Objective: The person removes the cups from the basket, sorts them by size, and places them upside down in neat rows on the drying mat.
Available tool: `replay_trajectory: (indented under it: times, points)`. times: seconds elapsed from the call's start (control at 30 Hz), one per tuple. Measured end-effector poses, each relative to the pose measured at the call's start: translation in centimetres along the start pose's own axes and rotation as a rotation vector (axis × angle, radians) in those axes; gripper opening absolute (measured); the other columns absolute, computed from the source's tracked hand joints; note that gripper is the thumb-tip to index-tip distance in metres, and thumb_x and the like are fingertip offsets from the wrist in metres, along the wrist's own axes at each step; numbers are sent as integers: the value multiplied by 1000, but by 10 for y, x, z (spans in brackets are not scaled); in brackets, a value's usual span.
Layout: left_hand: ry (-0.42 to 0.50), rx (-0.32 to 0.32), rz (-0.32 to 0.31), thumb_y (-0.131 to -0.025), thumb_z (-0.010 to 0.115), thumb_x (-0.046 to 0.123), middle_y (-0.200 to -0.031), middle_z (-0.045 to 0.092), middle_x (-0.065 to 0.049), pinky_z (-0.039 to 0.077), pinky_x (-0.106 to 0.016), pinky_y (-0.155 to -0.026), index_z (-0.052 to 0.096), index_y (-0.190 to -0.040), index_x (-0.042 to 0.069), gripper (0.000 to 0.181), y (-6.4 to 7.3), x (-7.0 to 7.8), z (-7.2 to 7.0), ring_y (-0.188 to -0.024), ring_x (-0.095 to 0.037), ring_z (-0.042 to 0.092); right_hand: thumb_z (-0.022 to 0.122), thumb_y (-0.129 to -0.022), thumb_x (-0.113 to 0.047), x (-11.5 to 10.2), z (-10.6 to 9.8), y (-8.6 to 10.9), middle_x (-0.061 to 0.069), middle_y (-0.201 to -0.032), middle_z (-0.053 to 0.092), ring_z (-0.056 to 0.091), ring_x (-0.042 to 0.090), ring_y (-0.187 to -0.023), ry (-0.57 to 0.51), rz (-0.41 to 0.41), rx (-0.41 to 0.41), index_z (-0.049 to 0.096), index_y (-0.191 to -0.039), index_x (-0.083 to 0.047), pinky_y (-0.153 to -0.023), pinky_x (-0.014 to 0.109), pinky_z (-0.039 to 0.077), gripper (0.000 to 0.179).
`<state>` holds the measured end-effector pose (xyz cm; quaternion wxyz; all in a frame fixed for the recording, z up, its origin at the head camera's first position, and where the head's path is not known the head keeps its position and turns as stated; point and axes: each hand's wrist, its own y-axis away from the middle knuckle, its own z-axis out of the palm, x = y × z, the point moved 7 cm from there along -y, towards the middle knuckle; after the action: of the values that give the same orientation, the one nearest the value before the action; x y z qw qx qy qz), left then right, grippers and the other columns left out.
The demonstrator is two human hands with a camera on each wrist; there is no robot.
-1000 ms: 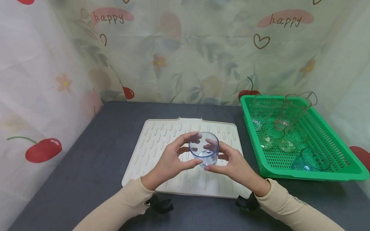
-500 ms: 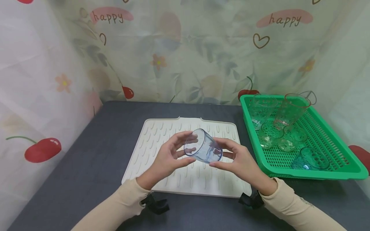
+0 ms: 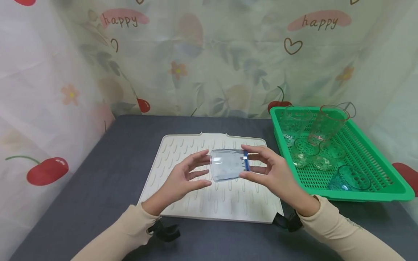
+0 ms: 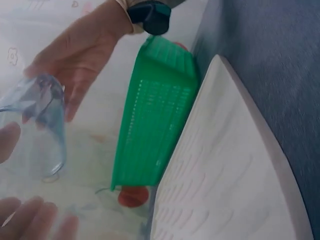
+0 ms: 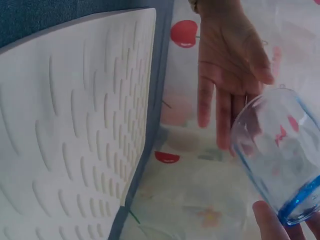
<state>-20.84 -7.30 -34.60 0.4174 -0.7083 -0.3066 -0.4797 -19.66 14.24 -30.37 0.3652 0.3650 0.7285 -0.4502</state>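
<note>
Curtain [image 3: 210, 72] reads "happy" 2 times; right hand [image 3: 277, 174] grips a glass [image 3: 227, 165], left hand [image 3: 180, 180] loosely spread beside it.

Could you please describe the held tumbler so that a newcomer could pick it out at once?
On the dark grey table lies a white rectangular ridged mat. Above it, the person's right hand holds a transparent round tumbler sideways. Unlike the transparent glasses in the green plastic basket, it is held in the air, blue end towards that hand.
</note>
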Motion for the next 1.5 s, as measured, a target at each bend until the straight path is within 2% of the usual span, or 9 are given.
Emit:
replay_trajectory:
  times: [0.13,0.23,0.37,0.5,0.67,0.9,1.13,1.27,1.5]
  points:
    - [-224,27,31,-86,74,9,-142,51,-11,48,-32,-100,43,-145,9,67,11,4,-16,-131,-24,50,80,-76,-1,-13,-6,-5,7,-127,57,61,12,-107,57,-13,0,57,-132,-5,-82,26,56,60]
    - [-408,41,20,-90,70,16,-143,51,-7,47,-36,-101,46,-143,13,58,21,8,-27,-130,-21,51,81,-77,-5,-22,-10,-12,3,-127,58,60,13,-107,140,-15,-5,59,-131,-8,-84,22,54,58]
    - [-668,53,4,-92,67,21,-143,50,-5,44,-43,-104,46,-143,15,56,34,11,-40,-131,-22,49,81,-77,-9,-35,-12,-28,5,-127,59,62,18,-107,208,-19,-22,59,-130,-7,-85,23,54,57]
    - [-908,48,5,-92,68,23,-144,49,-9,40,-48,-106,45,-144,11,58,46,9,-49,-134,-26,46,81,-78,-15,-42,-10,-50,4,-130,58,63,20,-108,238,7,-46,60,-131,-10,-87,26,54,57]
    - [-1090,-8,-40,-91,69,26,-145,47,-18,32,-54,-111,48,-141,3,59,58,-3,-54,-137,-35,40,81,-79,-22,-41,2,-77,1,-134,56,57,21,-118,270,34,-71,59,-132,-15,-91,33,53,58]
    - [-1180,-75,-136,-92,66,30,-146,42,-28,29,-60,-110,46,-141,-1,62,76,-28,-59,-137,-45,37,81,-79,-27,-23,29,-110,-1,-133,56,56,18,-119,310,86,-83,58,-134,-17,-89,32,53,61]
    - [-1134,-166,-248,-93,64,32,-151,34,-27,29,-65,-106,37,-148,3,68,94,-50,-61,-138,-48,33,82,-78,-29,3,57,-129,1,-131,58,57,18,-113,371,95,-95,59,-134,-16,-88,33,52,61]
    - [-1120,-215,-300,-95,59,34,-154,31,-24,26,-66,-107,35,-150,6,66,100,-55,-61,-140,-47,29,82,-78,-30,17,71,-136,1,-133,59,57,19,-115,383,124,-91,60,-132,-16,-90,34,51,60]
    - [-1107,-245,-327,-97,54,40,-156,27,-22,23,-65,-109,35,-150,8,64,103,-61,-62,-142,-46,26,82,-78,-29,35,93,-148,4,-134,59,55,20,-122,401,159,-87,60,-132,-14,-98,35,48,60]
